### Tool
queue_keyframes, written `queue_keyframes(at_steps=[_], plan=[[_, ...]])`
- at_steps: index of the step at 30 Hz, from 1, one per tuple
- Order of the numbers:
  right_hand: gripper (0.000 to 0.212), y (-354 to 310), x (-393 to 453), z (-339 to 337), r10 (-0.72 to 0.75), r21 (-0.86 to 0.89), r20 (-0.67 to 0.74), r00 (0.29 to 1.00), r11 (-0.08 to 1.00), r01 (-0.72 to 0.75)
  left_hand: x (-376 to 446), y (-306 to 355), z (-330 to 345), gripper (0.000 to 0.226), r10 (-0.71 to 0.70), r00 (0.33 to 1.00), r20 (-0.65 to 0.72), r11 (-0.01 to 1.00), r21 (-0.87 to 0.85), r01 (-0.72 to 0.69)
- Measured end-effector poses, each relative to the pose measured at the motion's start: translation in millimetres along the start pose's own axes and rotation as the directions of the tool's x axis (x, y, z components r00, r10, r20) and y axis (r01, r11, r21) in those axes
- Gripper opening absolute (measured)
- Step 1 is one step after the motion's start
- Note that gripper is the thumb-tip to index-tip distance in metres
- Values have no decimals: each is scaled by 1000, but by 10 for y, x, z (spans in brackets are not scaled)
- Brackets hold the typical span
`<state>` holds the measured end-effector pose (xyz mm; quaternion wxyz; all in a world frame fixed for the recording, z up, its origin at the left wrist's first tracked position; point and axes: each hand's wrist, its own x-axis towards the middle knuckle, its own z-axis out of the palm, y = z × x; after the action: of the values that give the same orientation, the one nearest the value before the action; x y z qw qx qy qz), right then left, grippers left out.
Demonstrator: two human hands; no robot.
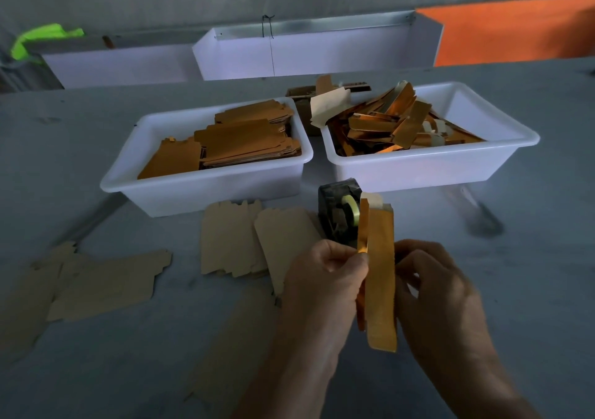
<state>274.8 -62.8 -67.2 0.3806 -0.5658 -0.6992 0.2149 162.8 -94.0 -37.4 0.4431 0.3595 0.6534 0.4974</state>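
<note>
While both hands grip it, a folded gold card (381, 277) stands upright above the table (531, 257).
The left hand (325, 277) pinches its left edge with thumb and fingers; the right hand (441, 290) curls round the right edge — its fingertips seem hidden behind the card. It hangs just before a tape dispenser (336, 215) — white tubs (206, 194) of gold cards sit beyond.

A small black plastic tape holder (335, 212) stands on the big grey table (531, 257). Behind it to the left sits a white plastic tub (206, 193). Behind it to the right sits a second white plastic tub (418, 167). Flat light-brown card pieces (228, 238) lie left of it.
</note>
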Motion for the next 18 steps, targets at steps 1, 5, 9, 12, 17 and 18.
queue_keyframes(at_steps=[1,5,9,12,17,18], plan=[[16,26,2,-18,-1,-16,-16,1000,1000,1,-1,5,-7,13,1,1000,3,1000,13,-1],[20,175,41,-221,140,185,-51,989,974,-128,12,35,-40,10,-33,999,43,999,3,33],[20,11,19,-436,144,554,208,967,798,-238,-8,32,-84,10,-85,992,95,994,-64,91],[11,-167,5,-491,-13,576,344,939,793,-200,-42,14,-131,9,-122,986,115,980,-140,138],[20,-263,43,-425,-131,507,397,908,856,-99,-93,14,-201,7,-143,976,167,970,-174,172],[22,-265,50,-412,-140,495,396,908,865,-83,-103,18,-210,7,-142,974,176,968,-179,174]])
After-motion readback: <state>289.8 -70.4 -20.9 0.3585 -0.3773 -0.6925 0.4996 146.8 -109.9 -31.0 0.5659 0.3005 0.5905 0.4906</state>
